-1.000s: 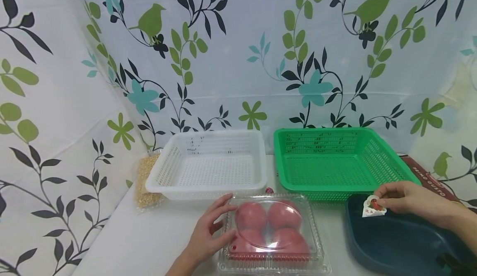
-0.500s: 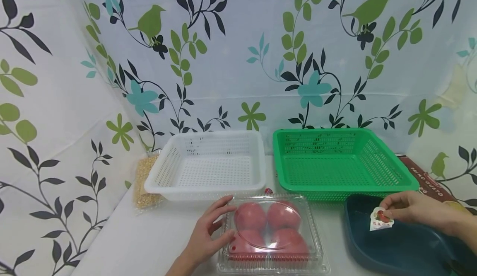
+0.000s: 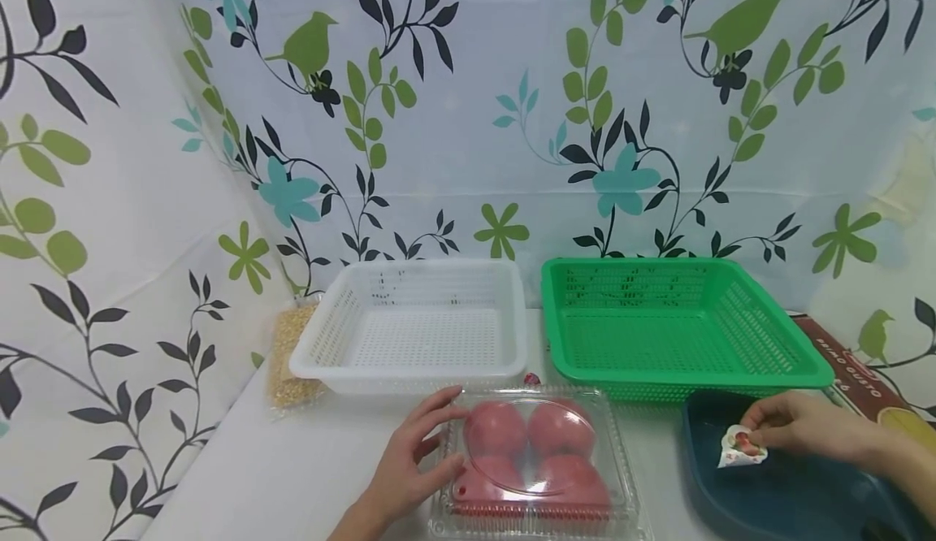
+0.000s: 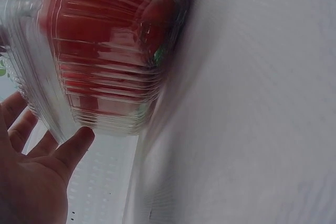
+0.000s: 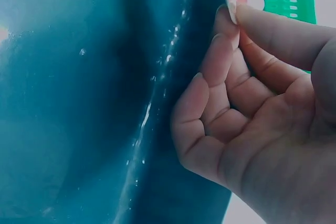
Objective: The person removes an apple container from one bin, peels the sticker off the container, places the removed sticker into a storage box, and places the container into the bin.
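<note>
Far over on the left, a bag of grain (image 3: 288, 362) lies just beside a white basket (image 3: 431, 338). In front of that I see the left hand (image 3: 413, 460), its fingers spread wide against the left side of a clear box (image 3: 620, 452). Four round red fruits (image 3: 493, 427) show through the lid. Behind and to the right stands a green basket (image 3: 643, 338). Nearer me, over a dark blue tub (image 3: 760, 500), a small printed label (image 3: 742, 447) is pinched between thumb and finger of the right hand (image 3: 812, 427). Past it, a brown carton (image 3: 855, 370) reads "PRIMO GUSTO".
</note>
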`<state>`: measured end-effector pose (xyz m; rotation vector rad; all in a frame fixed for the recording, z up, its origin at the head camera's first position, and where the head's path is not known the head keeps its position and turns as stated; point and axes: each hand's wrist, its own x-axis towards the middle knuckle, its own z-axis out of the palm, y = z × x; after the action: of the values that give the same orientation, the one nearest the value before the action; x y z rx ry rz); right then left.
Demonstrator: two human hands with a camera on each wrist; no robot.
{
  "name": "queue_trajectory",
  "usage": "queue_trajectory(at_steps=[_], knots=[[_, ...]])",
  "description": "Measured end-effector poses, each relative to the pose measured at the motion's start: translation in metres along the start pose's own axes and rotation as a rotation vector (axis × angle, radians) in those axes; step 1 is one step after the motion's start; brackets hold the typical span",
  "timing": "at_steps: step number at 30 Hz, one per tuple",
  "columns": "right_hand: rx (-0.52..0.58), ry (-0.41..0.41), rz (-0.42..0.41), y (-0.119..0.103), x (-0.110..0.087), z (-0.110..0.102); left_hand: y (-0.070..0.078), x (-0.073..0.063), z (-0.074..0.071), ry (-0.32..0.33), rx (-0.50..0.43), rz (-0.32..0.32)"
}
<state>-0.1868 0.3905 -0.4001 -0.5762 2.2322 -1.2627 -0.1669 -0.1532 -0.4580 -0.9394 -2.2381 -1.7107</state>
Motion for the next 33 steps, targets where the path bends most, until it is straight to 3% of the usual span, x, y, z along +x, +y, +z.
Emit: queue_trajectory(at_steps=[6,16,23,27,33], knots=[[-0.131,0.025,0.000,0.001,0.003,0.003,0.003,0.001,0.001,0.004,-0.018,0.000],[-0.176,0.003,0.016,-0.002,0.006,0.004,0.002,0.002,0.001,0.006,-0.029,-0.017],[-0.266,0.072,0.121,-0.015,0.002,0.001,0.001,0.001,0.001,0.008,-0.026,-0.016],[-0.263,0.111,0.167,-0.025,-0.002,0.000,0.002,0.001,0.002,0.009,-0.020,-0.011],[-0.312,0.131,0.137,-0.046,-0.004,0.002,0.004,0.001,0.003,0.015,-0.023,-0.015]])
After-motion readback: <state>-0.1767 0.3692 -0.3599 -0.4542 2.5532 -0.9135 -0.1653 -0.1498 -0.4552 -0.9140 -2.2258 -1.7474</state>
